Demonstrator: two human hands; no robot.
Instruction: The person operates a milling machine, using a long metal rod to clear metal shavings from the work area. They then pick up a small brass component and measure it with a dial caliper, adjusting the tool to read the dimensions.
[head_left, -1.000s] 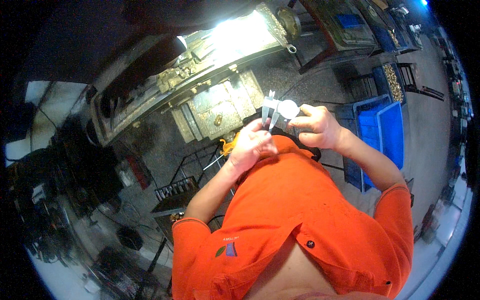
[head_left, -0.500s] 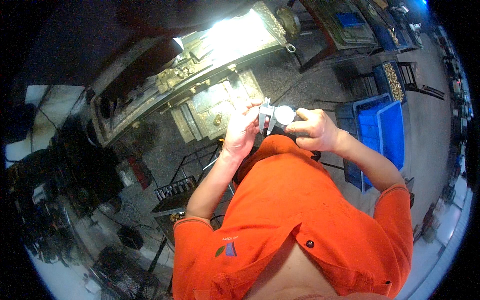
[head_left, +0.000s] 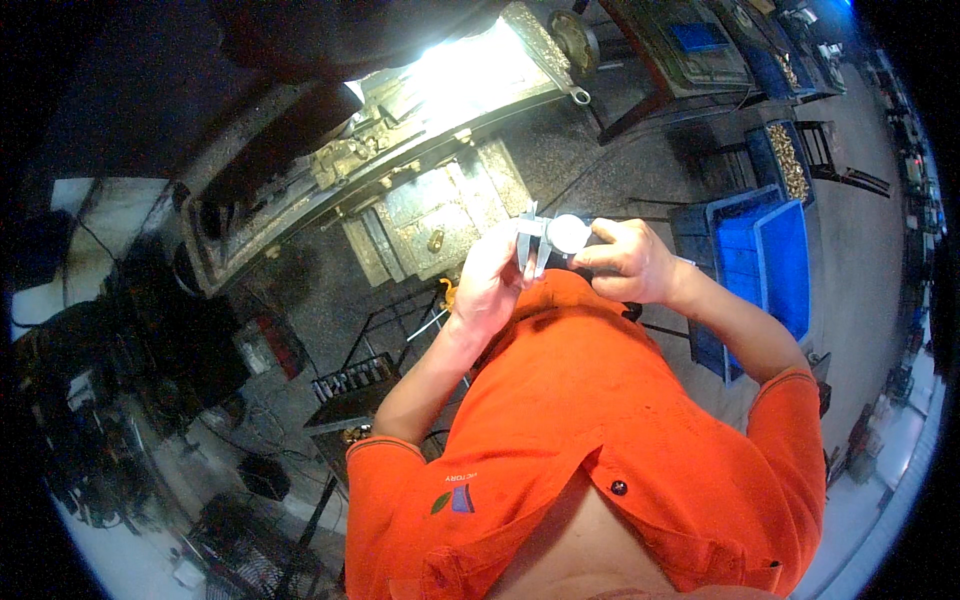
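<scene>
My right hand [head_left: 632, 262] is closed around the beam of a dial caliper [head_left: 570, 233], a metal measuring tool with a round white face. Its jaws point toward my body and lie against the fingers of my left hand [head_left: 488, 283]. Those fingers are curled together at the jaws; whatever they pinch there is hidden or too small to make out. Both hands are in front of my orange shirt, above the near side of the machine. Beyond the left hand, a small brass-coloured part [head_left: 435, 240] rests on a flat metal plate [head_left: 405, 205] of the machine.
A long lathe-like machine [head_left: 400, 150] runs across the far side under a bright lamp. On the right stand blue plastic bins [head_left: 735, 250] and a blue crate of small brass-coloured pieces [head_left: 787, 165]. A dark stand with a row of metal tools [head_left: 355, 378] is at the left.
My left hand has come slightly nearer to my body, its fingers now lower along the caliper's jaws. The right hand and the caliper have barely moved.
</scene>
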